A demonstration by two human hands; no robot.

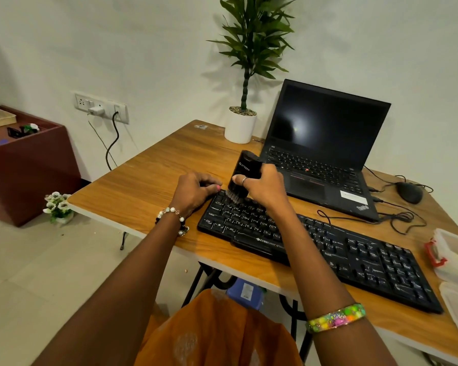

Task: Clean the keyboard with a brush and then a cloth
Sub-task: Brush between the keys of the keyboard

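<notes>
A black keyboard lies slantwise on the wooden table. My right hand grips a black block-shaped brush held upright, its bristles down on the keys at the keyboard's far left corner. My left hand rests at that same corner, fingers curled against the keyboard's edge, holding it steady. No cloth shows in the head view.
An open black laptop with a dark screen stands behind the keyboard. A white potted plant sits at the table's back. A black mouse and loose cables lie to the right. White plastic containers sit at the right edge.
</notes>
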